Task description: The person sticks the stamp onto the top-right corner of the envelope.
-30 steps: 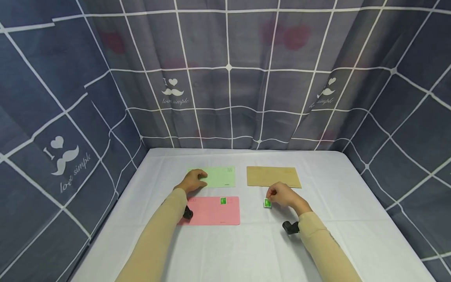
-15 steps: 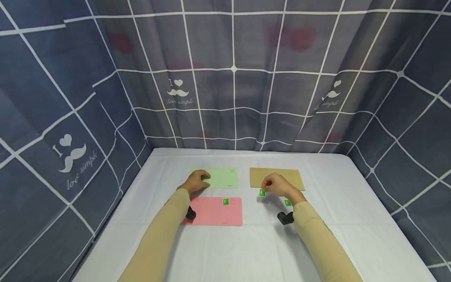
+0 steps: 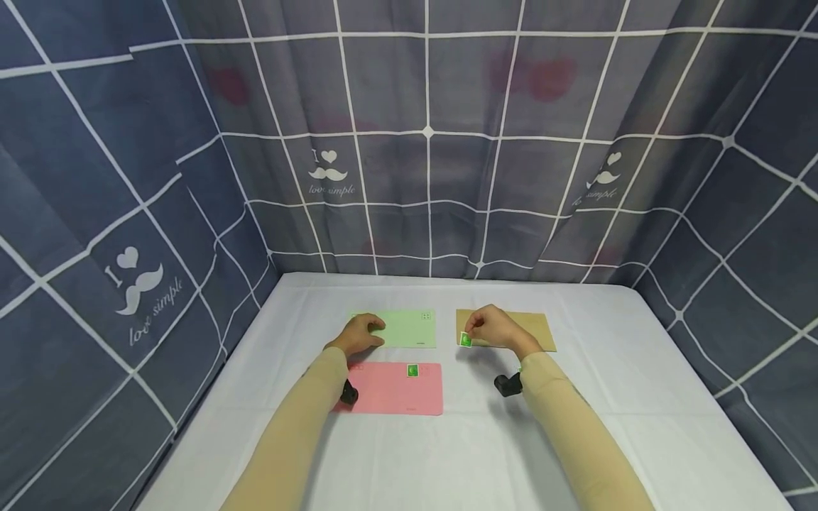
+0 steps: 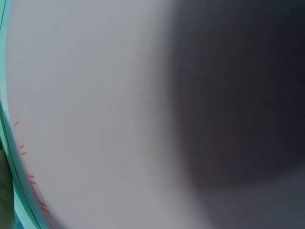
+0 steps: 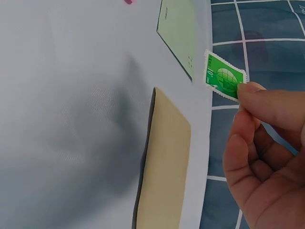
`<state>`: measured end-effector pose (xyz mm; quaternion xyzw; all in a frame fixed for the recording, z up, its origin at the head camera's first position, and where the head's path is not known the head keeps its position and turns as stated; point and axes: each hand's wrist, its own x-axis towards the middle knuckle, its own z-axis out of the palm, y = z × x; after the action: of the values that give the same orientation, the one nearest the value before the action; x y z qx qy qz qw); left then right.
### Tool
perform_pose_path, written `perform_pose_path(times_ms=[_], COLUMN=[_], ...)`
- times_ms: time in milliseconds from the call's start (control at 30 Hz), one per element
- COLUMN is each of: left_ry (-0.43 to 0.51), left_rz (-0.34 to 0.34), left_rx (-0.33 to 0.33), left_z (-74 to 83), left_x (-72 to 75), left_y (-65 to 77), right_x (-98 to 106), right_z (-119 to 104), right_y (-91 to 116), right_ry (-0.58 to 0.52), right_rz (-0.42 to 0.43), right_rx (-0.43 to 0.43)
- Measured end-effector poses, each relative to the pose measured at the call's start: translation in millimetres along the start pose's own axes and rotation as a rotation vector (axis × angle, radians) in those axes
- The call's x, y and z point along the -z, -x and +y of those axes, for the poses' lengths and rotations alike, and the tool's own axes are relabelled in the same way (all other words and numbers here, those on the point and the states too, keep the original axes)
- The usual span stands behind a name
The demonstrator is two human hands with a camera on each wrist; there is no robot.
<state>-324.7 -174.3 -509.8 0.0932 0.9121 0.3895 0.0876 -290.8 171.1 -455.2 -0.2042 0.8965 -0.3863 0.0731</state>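
Note:
My right hand (image 3: pixel 495 326) pinches a green postage stamp (image 5: pixel 223 75) with a white perforated edge between thumb and finger. It is held up by the corner, apart from the table, over the left end of the brown envelope (image 3: pixel 533 328). My left hand (image 3: pixel 358 336) rests on the left end of the light green envelope (image 3: pixel 405 330), thumb and fingers spread apart. Nearer to me lies a pink envelope (image 3: pixel 396 397) with a green stamp (image 3: pixel 412 370) at its upper right; my left wrist covers its left end. The left wrist view is mostly blurred.
The envelopes lie on a white-covered table (image 3: pixel 447 461). A dark grid-patterned curtain (image 3: pixel 383 170) encloses the back and sides. A black wrist camera (image 3: pixel 508 385) hangs under the right sleeve. A sliver of green shows beside that sleeve.
My right hand has lifted the stamp and carried it left and away from me, to the brown envelope. The left hand stays on the green envelope. The head view has shifted slightly.

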Motion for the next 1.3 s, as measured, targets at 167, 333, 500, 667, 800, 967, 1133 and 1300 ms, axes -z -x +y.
perform_pose_path(times_ms=[167, 333, 500, 667, 800, 967, 1133, 1300], left_ry=[0.005, 0.022, 0.016, 0.007, -0.002, 0.010, 0.005, -0.006], left_rz=[-0.004, -0.015, -0.005, -0.004, 0.002, 0.003, 0.002, 0.004], left_rx=[0.006, 0.012, 0.011, 0.016, 0.000, 0.000, -0.006, -0.012], left_z=[-2.0, 0.3, 0.1, -2.1, -3.0, -2.9, -3.2, -4.0], left_x=[-1.1, -1.1, -0.4, -1.0, -1.2, -2.4, -3.2, -3.9], left_y=[-0.3, 0.8, 3.0, 7.4, 8.9, 7.8, 6.8, 5.5], right_x=[-4.2, -8.2, -13.3, -21.5, -28.7, -36.8, -43.1, -48.0], right_z=[-0.9, -3.9, -10.6, -14.3, -14.1, -14.3, -14.6, -15.3], right_y=[-10.2, -20.9, -31.0, -38.4, -44.7, -53.4, -61.2, -66.9], right_ry=[-0.029, -0.024, -0.030, -0.046, -0.047, -0.028, -0.035, -0.043], right_rz=[0.002, 0.019, 0.041, 0.059, 0.076, 0.080, 0.092, 0.104], right_rx=[0.007, -0.034, -0.068, -0.064, -0.073, -0.074, -0.090, -0.105])
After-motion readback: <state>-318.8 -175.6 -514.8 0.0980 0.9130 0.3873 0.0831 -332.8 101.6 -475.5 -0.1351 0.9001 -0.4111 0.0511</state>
